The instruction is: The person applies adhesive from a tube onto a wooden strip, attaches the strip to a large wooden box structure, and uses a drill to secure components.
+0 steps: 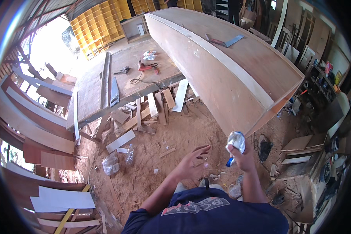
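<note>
My right hand (pixel 244 159) is closed around a crumpled silver-and-blue foil packet (pixel 236 141), which sticks out above and below the fingers. Just behind the packet is the near lower corner of a long wooden cabinet carcass (pixel 206 74), lying at a slant. I cannot tell whether the two touch. My left hand (pixel 188 164) hovers over the sandy floor with nothing in it, fingers stretched and apart. A try square (pixel 226 41) with a grey blade rests on the cabinet's upper face.
Left of the cabinet, a low worktable (pixel 90 84) carries a red power drill (pixel 144 67), its cord and a handsaw (pixel 114 91). Wood offcuts (pixel 154 105) and plastic bags (pixel 110 164) litter the floor. Boards (pixel 62 197) lean at left; a cluttered shelf (pixel 321 80) stands at right.
</note>
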A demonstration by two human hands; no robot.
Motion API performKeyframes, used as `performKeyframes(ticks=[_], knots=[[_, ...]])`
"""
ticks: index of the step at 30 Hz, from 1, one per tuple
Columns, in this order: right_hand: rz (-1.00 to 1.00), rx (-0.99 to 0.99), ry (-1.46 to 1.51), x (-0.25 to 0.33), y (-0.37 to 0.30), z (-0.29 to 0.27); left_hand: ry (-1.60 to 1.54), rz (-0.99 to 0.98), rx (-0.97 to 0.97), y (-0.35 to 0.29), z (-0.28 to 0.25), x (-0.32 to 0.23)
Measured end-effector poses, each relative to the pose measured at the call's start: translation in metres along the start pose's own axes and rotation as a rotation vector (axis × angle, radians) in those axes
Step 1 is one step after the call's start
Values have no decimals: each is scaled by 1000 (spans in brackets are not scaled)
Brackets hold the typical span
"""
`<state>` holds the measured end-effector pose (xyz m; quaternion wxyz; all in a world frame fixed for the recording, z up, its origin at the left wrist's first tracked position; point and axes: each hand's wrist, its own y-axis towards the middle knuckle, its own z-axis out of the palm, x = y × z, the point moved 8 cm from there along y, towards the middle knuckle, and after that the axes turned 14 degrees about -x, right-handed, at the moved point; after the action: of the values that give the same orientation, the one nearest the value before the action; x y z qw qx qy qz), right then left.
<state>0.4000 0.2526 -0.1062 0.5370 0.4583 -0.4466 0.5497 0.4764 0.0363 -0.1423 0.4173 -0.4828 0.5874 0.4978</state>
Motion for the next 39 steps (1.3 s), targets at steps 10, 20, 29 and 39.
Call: performKeyframes(ticks=[10,20,29,39], knots=[[-232,-266,-57,85,135,48,136,17,-30,242,-154,32],[-279,-980,-402,139,167,23,252,525,-1,565,-263,-8],[-203,-1119,-828,153,223,52,620,895,81,749,-285,-9],[-35,-1116,-1154,148,249,51,567,819,337,794,-278,-38]])
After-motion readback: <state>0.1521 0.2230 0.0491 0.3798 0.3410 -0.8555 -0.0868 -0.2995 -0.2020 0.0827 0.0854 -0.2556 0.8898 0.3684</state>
